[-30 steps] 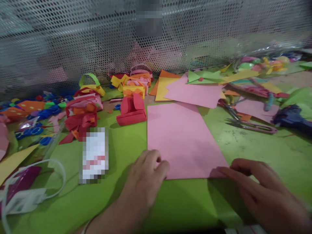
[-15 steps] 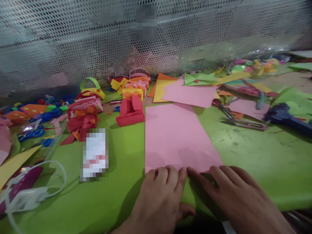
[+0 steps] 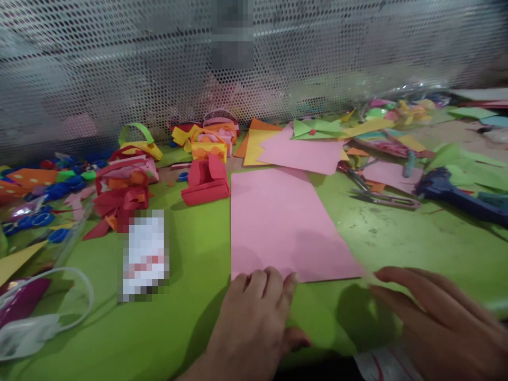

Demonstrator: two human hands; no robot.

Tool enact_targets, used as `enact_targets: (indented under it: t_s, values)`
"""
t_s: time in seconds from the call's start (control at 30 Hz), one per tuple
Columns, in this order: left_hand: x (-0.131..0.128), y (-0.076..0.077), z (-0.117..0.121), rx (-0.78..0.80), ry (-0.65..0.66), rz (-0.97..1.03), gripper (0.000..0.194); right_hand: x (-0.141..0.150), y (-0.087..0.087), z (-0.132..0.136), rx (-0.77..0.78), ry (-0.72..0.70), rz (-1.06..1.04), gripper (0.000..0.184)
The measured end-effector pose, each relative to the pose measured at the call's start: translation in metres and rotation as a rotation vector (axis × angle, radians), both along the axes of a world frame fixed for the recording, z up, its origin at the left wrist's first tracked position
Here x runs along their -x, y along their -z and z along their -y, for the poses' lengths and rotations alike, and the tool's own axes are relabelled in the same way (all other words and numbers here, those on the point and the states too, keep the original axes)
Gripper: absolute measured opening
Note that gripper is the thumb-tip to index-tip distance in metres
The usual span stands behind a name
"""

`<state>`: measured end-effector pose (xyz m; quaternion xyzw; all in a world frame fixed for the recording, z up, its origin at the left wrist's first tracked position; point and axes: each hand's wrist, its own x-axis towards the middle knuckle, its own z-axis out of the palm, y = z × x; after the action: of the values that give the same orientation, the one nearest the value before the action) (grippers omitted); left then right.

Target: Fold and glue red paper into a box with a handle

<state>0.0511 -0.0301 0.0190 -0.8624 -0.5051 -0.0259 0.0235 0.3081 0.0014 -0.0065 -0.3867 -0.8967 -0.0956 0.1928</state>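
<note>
A pink sheet (image 3: pixel 283 222) lies flat on the green table, its near edge toward me. My left hand (image 3: pixel 254 312) rests at that edge near the left corner, fingertips on the paper and thumb apart below; I see nothing gripped in it. Off the sheet's near right corner, my right hand (image 3: pixel 440 317) hovers over the table with fingers apart and nothing between them. It is slightly blurred. Just beyond the sheet's far left side sits a folded red paper piece (image 3: pixel 206 182).
Small paper bags (image 3: pixel 127 174) and blue rings (image 3: pixel 59 235) crowd the left, near a white cable plug (image 3: pixel 27 333). Behind lie stacked coloured sheets (image 3: pixel 301 151). Thread snips (image 3: pixel 384 200) and a dark blue glue gun (image 3: pixel 456 193) lie right. A perforated metal panel (image 3: pixel 159 69) closes the back.
My right hand has moved right and lifted off the sheet's near edge, its fingers spreading. The left hand stays at the edge. The view has shifted slightly.
</note>
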Motion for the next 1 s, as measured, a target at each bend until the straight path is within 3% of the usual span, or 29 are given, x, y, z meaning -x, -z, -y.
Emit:
enact_targets:
  t_s: [0.1, 0.17, 0.3, 0.47, 0.6, 0.7, 0.83, 1.0]
  values:
    - [-0.001, 0.0, 0.001, -0.012, -0.004, -0.009, 0.076, 0.028, 0.004, -0.003, 0.003, -0.157, 0.006, 0.036]
    - [0.003, 0.001, 0.005, -0.037, -0.007, -0.007, 0.076, 0.039, 0.009, -0.004, 0.004, -0.181, -0.001, 0.036]
    - [0.033, -0.002, 0.024, -0.102, -0.003, -0.021, 0.063, 0.036, 0.02, -0.004, 0.017, -0.225, 0.033, 0.038]
    - [0.066, -0.011, 0.046, -0.243, -0.091, -0.028, 0.042, 0.028, 0.026, -0.006, 0.012, -0.234, 0.003, 0.04]
    - [0.051, -0.01, 0.036, -0.304, -0.147, 0.16, 0.027, 0.028, 0.024, -0.008, 0.0, -0.246, 0.004, 0.038]
    - [0.032, -0.005, 0.018, -0.229, -0.117, 0.25, 0.024, 0.028, 0.021, -0.011, 0.039, -0.245, 0.04, 0.037]
    - [0.024, 0.004, 0.0, -0.145, -0.074, 0.176, 0.011, 0.028, 0.016, -0.02, 0.042, -0.297, 0.003, 0.042]
    - [0.027, 0.002, -0.007, -0.215, 0.025, 0.026, 0.025, 0.036, 0.005, -0.028, 0.015, -0.278, -0.019, 0.037]
